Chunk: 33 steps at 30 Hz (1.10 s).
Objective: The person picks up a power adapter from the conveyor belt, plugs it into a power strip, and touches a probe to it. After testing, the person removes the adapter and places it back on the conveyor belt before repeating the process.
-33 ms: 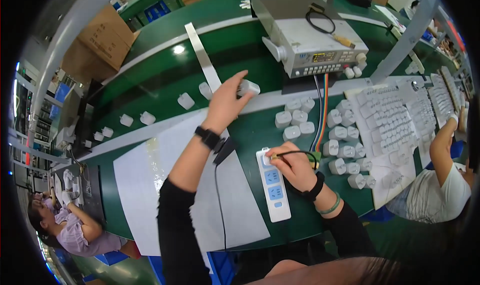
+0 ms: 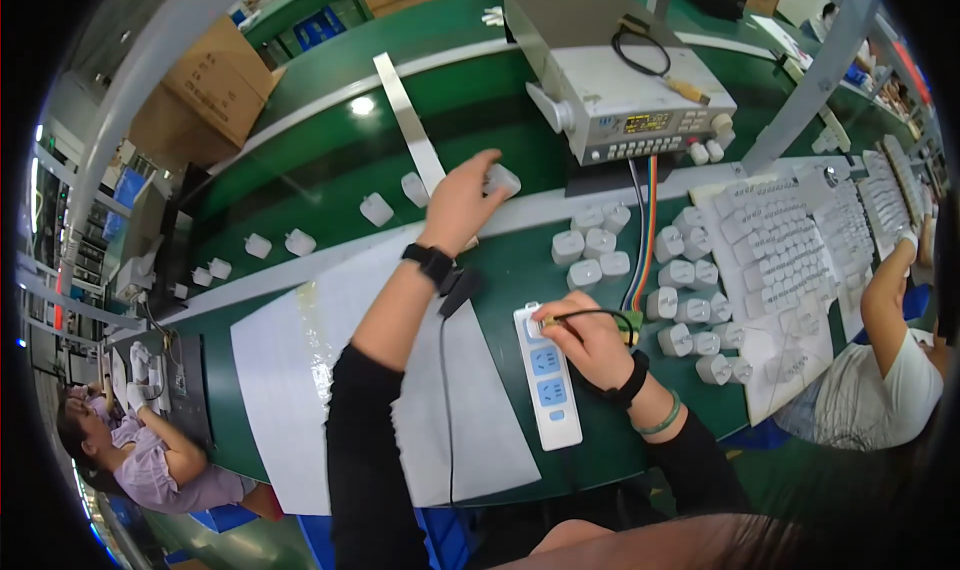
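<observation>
My left hand (image 2: 461, 202) reaches out over the green conveyor belt. Its thumb and fingers are closed about a white plug-in charger (image 2: 503, 180). My right hand (image 2: 597, 345) is at the far end of a white power strip (image 2: 560, 432) with blue sockets. The fingers there pinch the plug end of a black cable (image 2: 598, 313), whose tip is partly hidden by them. Whether a charger sits in that end socket, I cannot make out. More white chargers (image 2: 376, 209) stand spaced along the belt to the left of my left hand.
A grey bench instrument (image 2: 640, 110) stands beyond my hands, with coloured wires (image 2: 648, 232) running down from it. Several chargers (image 2: 600, 242) stand right of the strip, beside a loaded tray (image 2: 765, 370). A white sheet (image 2: 290, 400) and black adapter (image 2: 460, 292) lie left. Co-workers sit both sides.
The view has shifted slightly. My left hand still has the charger and my right hand still pinches the cable plug at the power strip.
</observation>
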Available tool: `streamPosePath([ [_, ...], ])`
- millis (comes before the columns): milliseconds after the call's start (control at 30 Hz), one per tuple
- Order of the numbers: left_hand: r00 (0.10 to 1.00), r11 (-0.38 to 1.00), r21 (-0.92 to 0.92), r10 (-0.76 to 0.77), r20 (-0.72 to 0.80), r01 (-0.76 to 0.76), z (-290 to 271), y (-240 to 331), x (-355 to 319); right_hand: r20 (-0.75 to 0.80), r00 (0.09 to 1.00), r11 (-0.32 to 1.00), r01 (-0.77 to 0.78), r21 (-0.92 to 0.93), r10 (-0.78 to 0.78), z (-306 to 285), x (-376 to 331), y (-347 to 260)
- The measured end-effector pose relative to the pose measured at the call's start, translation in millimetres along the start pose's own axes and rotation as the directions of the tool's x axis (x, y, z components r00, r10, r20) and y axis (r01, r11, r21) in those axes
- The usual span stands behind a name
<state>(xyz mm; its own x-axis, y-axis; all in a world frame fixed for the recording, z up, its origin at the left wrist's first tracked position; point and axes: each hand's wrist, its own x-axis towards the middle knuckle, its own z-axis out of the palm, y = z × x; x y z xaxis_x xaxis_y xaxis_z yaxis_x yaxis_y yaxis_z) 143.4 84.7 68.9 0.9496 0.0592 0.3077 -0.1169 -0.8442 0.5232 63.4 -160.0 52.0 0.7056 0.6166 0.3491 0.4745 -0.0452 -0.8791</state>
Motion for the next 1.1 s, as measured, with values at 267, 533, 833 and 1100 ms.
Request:
streamPosePath([
  [267,0.979,0.982,0.026,0.183,0.086,-0.186,7,-21,35,0.012,0.989,0.989,-0.147,0.006,0.147,-11,-10,2],
  [533,0.969,0.964,0.131,-0.240,0.056,0.231,-35,-156,-29,0.052,0.996,0.995,-0.070,0.070,0.067,-6,-9,8],
  [833,0.979,0.983,-0.071,-0.174,-0.110,0.167,-53,-174,-28,-0.014,0.998,0.998,0.057,0.033,-0.057,9,-7,18],
  [1100,0.986,0.995,0.095,0.017,0.167,-0.033,-98,-38,-162,-0.056,0.997,0.997,0.062,0.056,-0.059,1,-11,21],
])
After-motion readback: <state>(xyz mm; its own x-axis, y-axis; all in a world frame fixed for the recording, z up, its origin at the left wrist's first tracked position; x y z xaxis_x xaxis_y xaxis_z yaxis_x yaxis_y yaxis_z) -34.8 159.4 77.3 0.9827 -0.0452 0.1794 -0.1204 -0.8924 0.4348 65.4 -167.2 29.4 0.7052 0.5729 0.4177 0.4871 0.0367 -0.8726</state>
